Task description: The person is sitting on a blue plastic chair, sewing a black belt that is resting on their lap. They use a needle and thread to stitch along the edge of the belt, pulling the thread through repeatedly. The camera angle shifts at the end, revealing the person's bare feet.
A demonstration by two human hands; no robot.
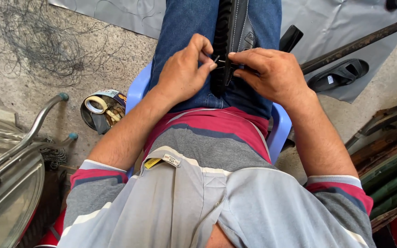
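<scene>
A black shoe [233, 27] stands clamped upright between my knees in blue jeans, sole edge toward me. My left hand [185, 69] pinches a thin dark needle or awl [218, 60] at the shoe's sole edge. My right hand [267, 71] grips the shoe's near end, its thumb and fingers pressed against the sole where the needle enters. I sit on a light blue plastic chair [281, 131].
A round tin [103, 110] with tape rolls and tools sits on the floor at left. Tangled thread [37, 41] lies at upper left. A black sandal [338, 73] and a dark pole [359, 43] lie at right on grey sheet. Metal tubing [28, 133] stands at left.
</scene>
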